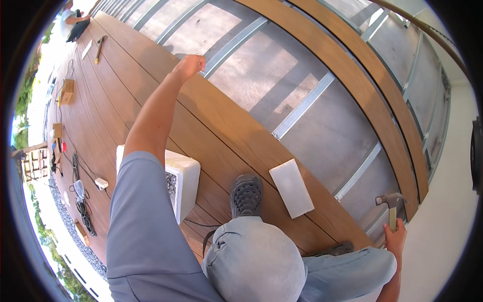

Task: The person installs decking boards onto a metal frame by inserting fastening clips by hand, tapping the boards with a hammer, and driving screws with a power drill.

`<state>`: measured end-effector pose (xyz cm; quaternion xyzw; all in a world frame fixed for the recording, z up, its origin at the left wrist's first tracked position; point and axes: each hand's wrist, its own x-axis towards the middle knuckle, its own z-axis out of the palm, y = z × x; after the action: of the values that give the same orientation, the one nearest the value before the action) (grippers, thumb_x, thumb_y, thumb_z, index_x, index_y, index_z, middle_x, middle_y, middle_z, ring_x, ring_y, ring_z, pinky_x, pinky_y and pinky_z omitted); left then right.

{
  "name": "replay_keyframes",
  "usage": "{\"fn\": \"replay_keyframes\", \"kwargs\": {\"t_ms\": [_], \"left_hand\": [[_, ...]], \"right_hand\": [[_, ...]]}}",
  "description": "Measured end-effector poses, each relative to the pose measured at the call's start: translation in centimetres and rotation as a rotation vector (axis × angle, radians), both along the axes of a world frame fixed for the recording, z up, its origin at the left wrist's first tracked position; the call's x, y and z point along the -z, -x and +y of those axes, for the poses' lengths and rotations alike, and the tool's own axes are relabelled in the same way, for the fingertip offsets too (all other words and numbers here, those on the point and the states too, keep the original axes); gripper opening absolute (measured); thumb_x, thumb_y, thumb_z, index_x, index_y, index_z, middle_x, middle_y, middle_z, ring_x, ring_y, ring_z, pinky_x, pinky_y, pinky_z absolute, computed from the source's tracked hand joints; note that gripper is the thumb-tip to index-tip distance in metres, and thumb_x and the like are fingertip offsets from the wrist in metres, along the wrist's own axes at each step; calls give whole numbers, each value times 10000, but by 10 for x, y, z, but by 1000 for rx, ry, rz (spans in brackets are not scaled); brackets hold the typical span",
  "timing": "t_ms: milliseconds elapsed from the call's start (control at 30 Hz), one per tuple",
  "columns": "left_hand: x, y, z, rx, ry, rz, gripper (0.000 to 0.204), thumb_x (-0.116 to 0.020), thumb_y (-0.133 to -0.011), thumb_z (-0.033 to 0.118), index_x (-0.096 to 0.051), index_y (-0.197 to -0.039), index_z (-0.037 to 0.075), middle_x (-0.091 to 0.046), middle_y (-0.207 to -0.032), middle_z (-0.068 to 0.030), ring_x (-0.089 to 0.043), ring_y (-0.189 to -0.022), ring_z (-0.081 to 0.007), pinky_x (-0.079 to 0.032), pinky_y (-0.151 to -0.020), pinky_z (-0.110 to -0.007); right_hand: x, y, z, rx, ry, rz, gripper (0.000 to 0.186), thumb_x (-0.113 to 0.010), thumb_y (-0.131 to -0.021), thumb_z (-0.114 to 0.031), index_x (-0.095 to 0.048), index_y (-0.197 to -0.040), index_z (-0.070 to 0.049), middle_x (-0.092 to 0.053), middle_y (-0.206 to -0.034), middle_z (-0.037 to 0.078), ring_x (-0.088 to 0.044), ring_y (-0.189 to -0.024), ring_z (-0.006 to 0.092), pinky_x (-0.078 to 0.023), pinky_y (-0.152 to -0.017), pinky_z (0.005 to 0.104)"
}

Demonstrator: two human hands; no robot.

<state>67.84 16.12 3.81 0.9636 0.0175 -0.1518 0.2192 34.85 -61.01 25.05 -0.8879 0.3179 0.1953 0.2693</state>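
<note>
My right hand (396, 236) grips a claw hammer (392, 214) by its pale handle, its head held up near the ends of the loose boards. My left arm stretches forward, and my left hand (191, 65) is closed above the edge of the laid brown decking (216, 126), beside a metal joist (236, 45). Whatever its fingers hold, if anything, is hidden. A white block (292, 189) lies flat on the deck in front of my right knee. Partly behind my left sleeve stands a white foam box (186, 186) with small grey pieces inside.
Two loose brown boards (352, 75) rest across the open joists (304, 105) over bare concrete. A white wall (453, 166) is at right. On the deck lie another hammer (100, 48), a cardboard box (67, 92) and cables (83, 211). A person (74, 22) sits at far left.
</note>
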Motion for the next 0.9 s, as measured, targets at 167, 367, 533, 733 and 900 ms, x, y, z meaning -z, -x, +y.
{"fn": "replay_keyframes", "kwargs": {"t_ms": [167,367,533,733,900], "left_hand": [[61,-22,46,69,109,-4,72,-683,-890,72,-721,-919,19,-733,-868,-146,-683,-807,-252,-508,-746,-401],[83,-28,54,76,134,-44,97,-724,-880,117,-725,-912,25,-712,-846,-145,-674,-816,-302,-510,-760,-404],[82,-28,64,252,0,-92,129,-742,-878,165,-726,-921,43,-702,-831,-143,-659,-790,-298,-504,-743,-390],[82,-31,62,62,270,27,131,-709,-915,191,-723,-904,61,-715,-819,-93,-667,-824,-244,-483,-840,-374],[87,-35,65,15,507,39,87,-718,-880,100,-715,-917,21,-724,-818,-99,-670,-792,-187,-511,-726,-332]], "right_hand": [[-41,-59,48,-425,303,170,244,-769,-858,-124,-628,-1013,2,-694,-773,175,-683,-643,285,-515,-587,401],[-29,-130,140,-694,223,7,247,-779,-853,-131,-623,-999,-6,-688,-781,193,-691,-686,330,-528,-642,409],[11,-178,209,-765,83,-35,262,-792,-850,-139,-626,-1004,-7,-674,-760,188,-675,-666,325,-524,-632,396],[42,-193,260,-780,-50,-84,288,-802,-851,-155,-634,-1021,5,-670,-754,186,-640,-636,288,-522,-634,374],[68,-190,281,-711,-113,-47,303,-803,-850,-152,-638,-1042,14,-685,-772,178,-651,-659,253,-528,-649,369]]}}
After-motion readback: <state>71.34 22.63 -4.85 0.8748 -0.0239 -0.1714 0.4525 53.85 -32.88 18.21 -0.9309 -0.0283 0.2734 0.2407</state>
